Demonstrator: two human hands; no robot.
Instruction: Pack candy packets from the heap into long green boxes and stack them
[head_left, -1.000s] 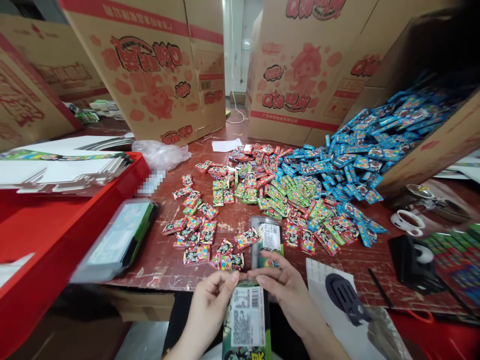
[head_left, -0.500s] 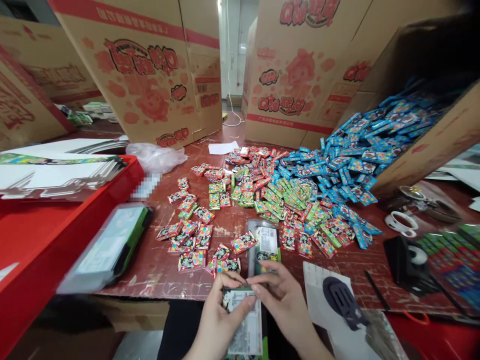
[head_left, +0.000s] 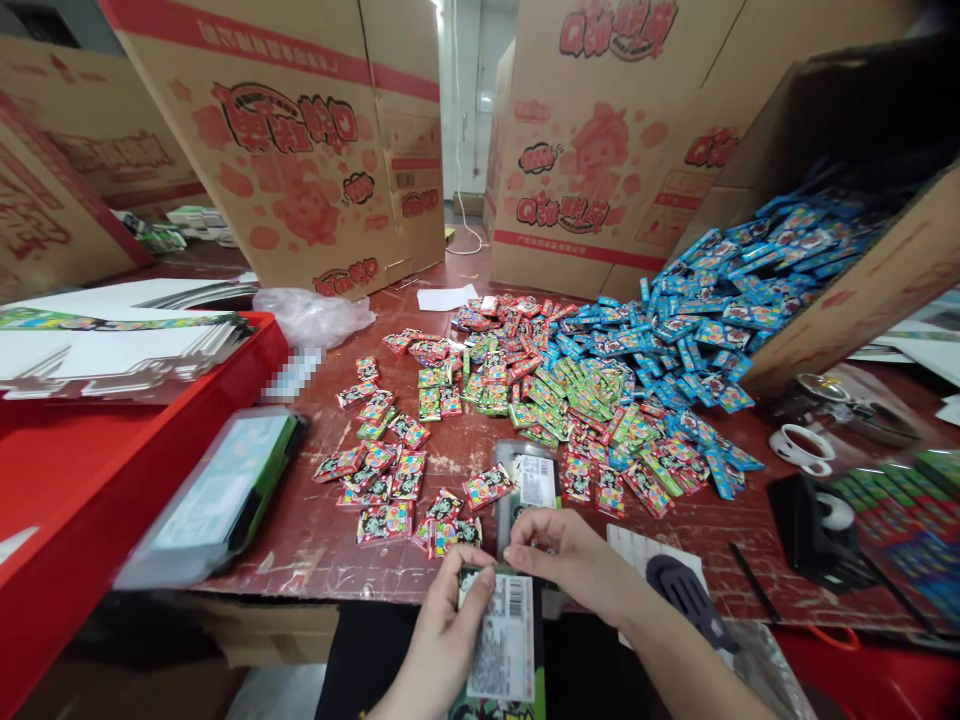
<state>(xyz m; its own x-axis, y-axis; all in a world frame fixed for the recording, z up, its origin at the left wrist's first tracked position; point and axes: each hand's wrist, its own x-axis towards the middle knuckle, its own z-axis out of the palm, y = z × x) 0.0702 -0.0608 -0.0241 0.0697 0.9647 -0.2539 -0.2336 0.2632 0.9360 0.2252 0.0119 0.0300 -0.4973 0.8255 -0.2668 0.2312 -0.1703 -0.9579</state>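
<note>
My left hand (head_left: 454,615) is closed on a black-and-green printed packet (head_left: 504,640), its thumb on the front and its fingers behind. The packet stands tilted over my lap, with a white barcode label facing me. My right hand (head_left: 570,555) is curled at the packet's top edge, thumb and fingertips pinched together. Anything between those fingertips is too small to make out. Just behind lies a similar packet in a clear sleeve (head_left: 534,480), partly covered by my right hand. Small red candy sachets (head_left: 384,520) lie loose beyond my left hand.
A heap of blue sachets (head_left: 697,330) spills from a carton at the right, beside green sachets (head_left: 577,390). Two tall cartons (head_left: 300,180) stand behind. At the left are a red tray (head_left: 150,450) with flat cards and a clear-sleeved pack (head_left: 217,490). A white cup (head_left: 802,447) stands right.
My right hand has moved slightly right and its fingers have curled in more. My left thumb has shifted up to the packet's top edge, and the packet has moved slightly right.
</note>
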